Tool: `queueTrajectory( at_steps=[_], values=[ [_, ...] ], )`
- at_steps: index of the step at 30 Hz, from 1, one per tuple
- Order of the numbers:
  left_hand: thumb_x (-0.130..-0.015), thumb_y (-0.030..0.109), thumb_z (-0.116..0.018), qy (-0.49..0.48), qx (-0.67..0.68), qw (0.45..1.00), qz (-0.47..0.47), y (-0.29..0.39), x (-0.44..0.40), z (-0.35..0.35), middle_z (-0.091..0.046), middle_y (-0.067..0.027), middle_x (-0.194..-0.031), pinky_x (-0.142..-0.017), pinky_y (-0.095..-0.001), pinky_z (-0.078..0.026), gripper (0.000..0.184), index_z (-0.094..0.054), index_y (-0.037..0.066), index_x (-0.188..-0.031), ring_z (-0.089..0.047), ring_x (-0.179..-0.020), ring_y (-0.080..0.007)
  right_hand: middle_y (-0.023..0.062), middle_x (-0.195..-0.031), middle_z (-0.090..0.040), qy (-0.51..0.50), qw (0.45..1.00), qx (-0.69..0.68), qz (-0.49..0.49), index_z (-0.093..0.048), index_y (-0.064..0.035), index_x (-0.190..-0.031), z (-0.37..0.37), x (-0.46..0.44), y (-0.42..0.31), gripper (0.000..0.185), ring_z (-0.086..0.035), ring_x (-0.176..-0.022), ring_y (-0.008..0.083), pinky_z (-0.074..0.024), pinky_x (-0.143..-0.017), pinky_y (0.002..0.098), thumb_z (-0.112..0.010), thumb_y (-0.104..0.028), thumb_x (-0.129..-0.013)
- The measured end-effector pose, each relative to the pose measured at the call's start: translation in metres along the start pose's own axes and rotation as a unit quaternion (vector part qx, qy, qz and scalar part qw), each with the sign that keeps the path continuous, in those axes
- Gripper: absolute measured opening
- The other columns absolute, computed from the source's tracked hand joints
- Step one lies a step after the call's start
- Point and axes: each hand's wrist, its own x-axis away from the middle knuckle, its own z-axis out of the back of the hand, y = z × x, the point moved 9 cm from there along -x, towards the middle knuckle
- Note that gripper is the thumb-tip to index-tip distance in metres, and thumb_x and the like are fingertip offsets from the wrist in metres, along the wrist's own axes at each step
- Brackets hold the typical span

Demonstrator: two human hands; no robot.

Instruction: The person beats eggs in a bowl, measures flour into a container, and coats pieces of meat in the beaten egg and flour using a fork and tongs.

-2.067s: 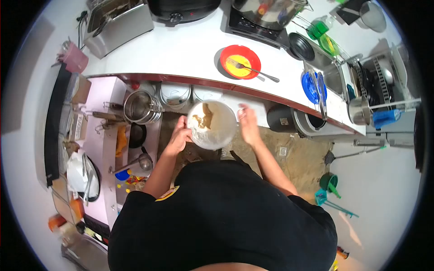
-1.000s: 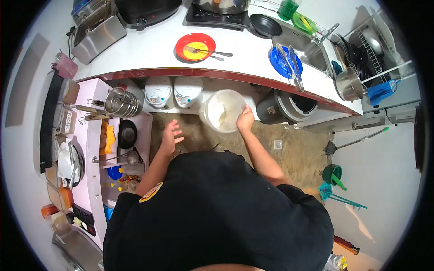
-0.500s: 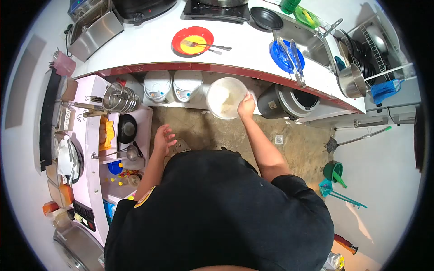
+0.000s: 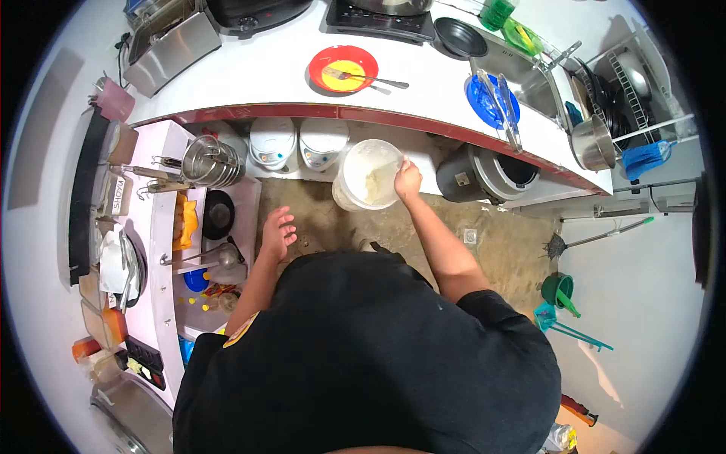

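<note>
My right hand (image 4: 408, 180) grips the right rim of a translucent white bucket (image 4: 348, 181), its fingers closed over the edge. Inside, some pale powder-like stuff lies at the bottom. The bucket is in front of the counter, above the floor. My left hand (image 4: 280, 233) is empty at the left, with its fingers apart, near the pink shelf unit (image 4: 246, 189). On the counter above stands a red bowl (image 4: 367, 62) of yellow liquid, with a fork (image 4: 386, 81) resting across it.
Two white lidded containers (image 4: 272, 140) and a dark rice cooker (image 4: 457, 170) sit under the white counter (image 4: 265, 76). Strainers (image 4: 210, 161) and a ladle (image 4: 227, 256) are at the left shelf. Tongs lie on a blue plate (image 4: 478, 94) beside the sink (image 4: 522, 76).
My right hand has brought the bucket slightly left and toward me, tilting it so its outer side shows. My left hand stays nearly where it was. The view has shifted a little.
</note>
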Motion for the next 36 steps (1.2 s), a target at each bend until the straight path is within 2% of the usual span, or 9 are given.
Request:
queueTrajectory(
  at_steps=[3, 14, 16, 20, 23, 26, 29, 33, 36],
  values=[
    [-0.076, 0.038, -0.055, -0.027, 0.0, 1.0, 0.01, 0.005, -0.003, -0.001, -0.048, -0.0006, -0.09, -0.053, -0.0247, -0.04, 0.039, -0.049, 0.015, -0.107, -0.046, -0.066, -0.0116, 0.0257, -0.086, -0.059, 0.116, 0.989, -0.069, -0.066, -0.057, 0.0024, -0.094, 0.019, 0.017, -0.005, 0.041, -0.055, -0.084, 0.0428, -0.0429, -0.074, 0.047, -0.032, -0.03, -0.092],
    [-0.078, 0.036, -0.053, -0.022, -0.011, 1.0, 0.019, 0.012, -0.012, 0.009, -0.051, 0.0011, -0.084, -0.05, -0.0236, -0.041, 0.037, -0.052, 0.013, -0.107, -0.048, -0.063, -0.0098, 0.0256, -0.086, -0.06, 0.013, 0.999, 0.033, -0.031, -0.058, 0.0019, -0.091, -0.003, 0.004, -0.013, 0.047, -0.055, -0.087, 0.0441, -0.0411, -0.076, 0.0486, -0.029, -0.035, -0.092],
    [-0.077, 0.037, -0.054, -0.028, -0.022, 0.999, 0.024, 0.013, -0.018, 0.008, -0.05, -0.0001, -0.088, -0.052, -0.0252, -0.04, 0.038, -0.051, 0.014, -0.107, -0.048, -0.065, -0.0109, 0.0263, -0.086, -0.059, 0.142, 0.985, -0.018, -0.098, -0.059, 0.0019, -0.092, 0.018, 0.009, 0.0, 0.049, -0.055, -0.087, 0.044, -0.0415, -0.077, 0.0484, -0.028, -0.036, -0.092],
    [-0.075, 0.038, -0.055, -0.04, -0.033, 0.998, 0.03, 0.011, -0.024, 0.01, -0.049, -0.0014, -0.091, -0.055, -0.027, -0.04, 0.039, -0.05, 0.015, -0.106, -0.047, -0.066, -0.0119, 0.027, -0.086, -0.059, 0.008, 0.997, 0.048, -0.059, -0.059, 0.0026, -0.093, 0.001, -0.007, 0.003, 0.051, -0.055, -0.087, 0.0437, -0.0419, -0.077, 0.048, -0.028, -0.038, -0.092],
    [-0.075, 0.039, -0.056, -0.032, -0.017, 0.999, 0.029, 0.016, -0.027, 0.013, -0.049, -0.0013, -0.09, -0.055, -0.027, -0.04, 0.038, -0.051, 0.015, -0.104, -0.047, -0.067, -0.0118, 0.0281, -0.084, -0.058, 0.174, 0.979, -0.029, -0.098, -0.059, 0.0031, -0.088, 0.025, -0.004, 0.014, 0.053, -0.055, -0.086, 0.0437, -0.0417, -0.076, 0.0484, -0.027, -0.039, -0.092],
    [-0.075, 0.039, -0.055, -0.031, -0.012, 0.999, 0.027, 0.015, -0.031, 0.019, -0.049, -0.0009, -0.089, -0.054, -0.0261, -0.04, 0.038, -0.051, 0.014, -0.104, -0.047, -0.067, -0.0117, 0.0276, -0.083, -0.058, -0.014, 0.996, 0.076, -0.038, -0.059, 0.0018, -0.088, -0.004, -0.016, 0.002, 0.046, -0.055, -0.084, 0.0433, -0.0422, -0.074, 0.0481, -0.031, -0.035, -0.091],
    [-0.079, 0.038, -0.052, -0.016, -0.031, 0.999, 0.026, 0.015, -0.035, 0.027, -0.051, 0.0, -0.085, -0.052, -0.0242, -0.042, 0.037, -0.052, 0.011, -0.104, -0.049, -0.064, -0.0112, 0.0273, -0.082, -0.058, 0.109, 0.992, 0.011, -0.055, -0.058, 0.0021, -0.089, 0.005, 0.004, -0.02, 0.042, -0.056, -0.082, 0.0435, -0.0424, -0.074, 0.0482, -0.033, -0.032, -0.091],
    [-0.079, 0.039, -0.053, -0.016, -0.02, 0.999, 0.035, 0.016, -0.039, 0.03, -0.051, -0.0003, -0.086, -0.052, -0.0242, -0.042, 0.037, -0.052, 0.011, -0.103, -0.049, -0.064, -0.0116, 0.0289, -0.085, -0.057, -0.059, 0.996, 0.062, 0.039, -0.056, 0.0032, -0.089, -0.03, 0.013, -0.086, 0.037, -0.055, -0.083, 0.0437, -0.0421, -0.074, 0.0485, -0.036, -0.028, -0.091],
    [-0.078, 0.039, -0.053, -0.042, -0.025, 0.998, 0.04, 0.024, -0.042, 0.015, -0.051, -0.0006, -0.086, -0.053, -0.025, -0.042, 0.037, -0.052, 0.011, -0.103, -0.049, -0.065, -0.0117, 0.029, -0.085, -0.056, -0.017, 0.997, 0.019, 0.069, -0.056, 0.0034, -0.089, -0.035, 0.018, -0.106, 0.039, -0.054, -0.083, 0.0441, -0.0421, -0.075, 0.0486, -0.036, -0.029, -0.091]
  ],
)
